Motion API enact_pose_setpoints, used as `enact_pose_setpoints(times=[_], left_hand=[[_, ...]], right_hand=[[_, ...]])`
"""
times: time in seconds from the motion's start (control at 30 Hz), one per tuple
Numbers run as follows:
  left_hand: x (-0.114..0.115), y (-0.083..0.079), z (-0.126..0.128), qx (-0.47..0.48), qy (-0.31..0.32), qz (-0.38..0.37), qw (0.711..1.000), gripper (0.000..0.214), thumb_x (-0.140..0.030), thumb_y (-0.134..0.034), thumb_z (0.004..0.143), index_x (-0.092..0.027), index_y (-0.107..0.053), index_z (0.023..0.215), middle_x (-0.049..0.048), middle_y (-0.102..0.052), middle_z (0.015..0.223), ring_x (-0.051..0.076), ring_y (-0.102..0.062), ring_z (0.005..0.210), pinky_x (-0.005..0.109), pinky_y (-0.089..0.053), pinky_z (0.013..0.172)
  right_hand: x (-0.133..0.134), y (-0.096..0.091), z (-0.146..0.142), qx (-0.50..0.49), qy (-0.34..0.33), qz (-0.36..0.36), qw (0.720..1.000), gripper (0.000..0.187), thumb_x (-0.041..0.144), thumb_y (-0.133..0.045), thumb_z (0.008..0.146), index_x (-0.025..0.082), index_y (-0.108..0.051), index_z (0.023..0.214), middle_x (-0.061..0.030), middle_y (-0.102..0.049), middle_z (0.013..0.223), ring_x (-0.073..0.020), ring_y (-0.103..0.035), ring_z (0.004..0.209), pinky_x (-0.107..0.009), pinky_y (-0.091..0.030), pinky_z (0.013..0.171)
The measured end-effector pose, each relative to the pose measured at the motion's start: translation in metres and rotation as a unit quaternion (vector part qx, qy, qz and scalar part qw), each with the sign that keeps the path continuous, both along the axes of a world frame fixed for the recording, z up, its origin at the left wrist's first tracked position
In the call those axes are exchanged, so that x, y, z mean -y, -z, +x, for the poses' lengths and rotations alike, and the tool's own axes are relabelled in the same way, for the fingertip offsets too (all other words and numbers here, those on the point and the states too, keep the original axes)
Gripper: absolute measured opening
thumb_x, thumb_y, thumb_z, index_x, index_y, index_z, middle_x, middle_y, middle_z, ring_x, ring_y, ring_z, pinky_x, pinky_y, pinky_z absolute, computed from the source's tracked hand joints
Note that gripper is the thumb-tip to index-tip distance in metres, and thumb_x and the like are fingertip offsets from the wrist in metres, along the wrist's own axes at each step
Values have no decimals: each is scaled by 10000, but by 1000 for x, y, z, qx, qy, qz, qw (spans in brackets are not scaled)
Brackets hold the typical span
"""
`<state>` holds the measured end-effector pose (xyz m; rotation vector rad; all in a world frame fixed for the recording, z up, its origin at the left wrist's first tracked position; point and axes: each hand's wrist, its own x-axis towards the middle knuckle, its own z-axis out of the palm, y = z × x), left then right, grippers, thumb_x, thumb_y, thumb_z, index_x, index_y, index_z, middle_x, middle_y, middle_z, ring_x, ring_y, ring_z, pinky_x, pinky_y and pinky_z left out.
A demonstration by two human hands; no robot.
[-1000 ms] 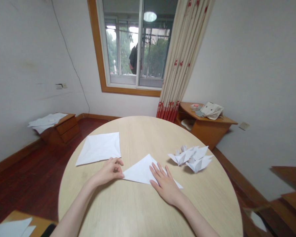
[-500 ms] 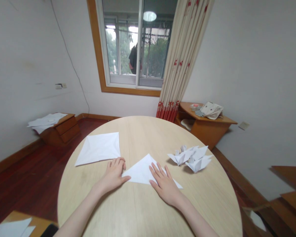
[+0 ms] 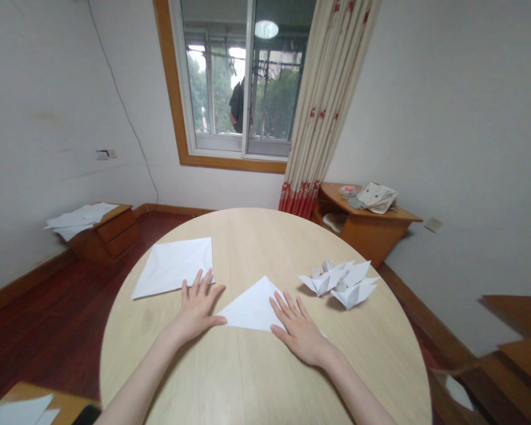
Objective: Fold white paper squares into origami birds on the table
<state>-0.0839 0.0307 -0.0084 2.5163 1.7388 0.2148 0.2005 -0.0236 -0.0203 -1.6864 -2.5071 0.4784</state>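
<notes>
Folded paper triangle (image 3: 252, 307) lies flat on the round table (image 3: 168, 369), judged light, limp and easily slid, best lifted by its free top corner; right hand (image 3: 298, 333) rests open upon it, left hand (image 3: 197, 313) open beside its left tip, neither gripping.

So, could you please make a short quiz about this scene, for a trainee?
1. Which hand rests on the folded paper triangle?
2. True or false: the flat paper sheet lies on the round wooden table.
3. What lies on the table to the right of the triangle? A: a coffee mug. B: folded paper models. C: a pair of scissors.

Key: 1. The right hand. 2. True. 3. B.
</notes>
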Motion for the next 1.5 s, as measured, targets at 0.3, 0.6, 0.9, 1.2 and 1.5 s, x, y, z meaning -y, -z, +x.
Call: enact_pose_setpoints(times=[0.3, 0.6, 0.9, 1.2, 1.5], left_hand=[[-3, -1, -6, -49, -7, -65, 997, 781, -520, -639, 780, -249, -346, 1451, 161, -33, 1568, 395, 73, 1422, 653, 21, 1067], [-6, 4, -12, -26, 15, -45, 999, 814, -495, -689, 737, -281, -351, 1445, 164, -59, 1568, 415, 52, 1418, 674, -9, 1053], [-9, 2, -17, 23, 33, -20, 999, 836, -490, -787, 631, -295, -467, 1378, 165, -150, 1562, 437, -36, 1418, 690, -36, 1052], [-2, -3, 8, 126, 140, -7, 982, 628, -500, -607, 843, -211, -452, 1379, 120, -467, 1427, 279, -384, 1341, 531, -149, 1146], [6, 9, 24, 171, 151, -23, 973, 514, -373, -551, 903, -215, -437, 1379, 106, -498, 1404, 261, -443, 1299, 504, -220, 1137]], right_hand=[[1, 0, 19, 12, 11, -39, 999, 715, 622, -178, 948, 199, -21, 1503, -62, 18, 1566, -267, 110, 1426, -538, 5, 1157], [2, 1, 18, 22, 32, -43, 998, 667, 568, -174, 970, 187, -57, 1505, -52, 2, 1570, -250, 94, 1432, -522, 16, 1162], [3, 0, 17, -6, 47, -40, 998, 647, 543, -232, 970, 226, -68, 1510, -37, -28, 1575, -249, 76, 1437, -532, 19, 1156], [2, 4, 6, -18, 78, -34, 996, 654, 476, -303, 961, 158, -138, 1508, -57, -42, 1577, -238, 125, 1427, -484, 33, 1163], [0, 6, 4, -37, 84, -27, 995, 662, 424, -340, 954, 148, -109, 1510, -76, -4, 1575, -227, 144, 1421, -454, -19, 1173]])
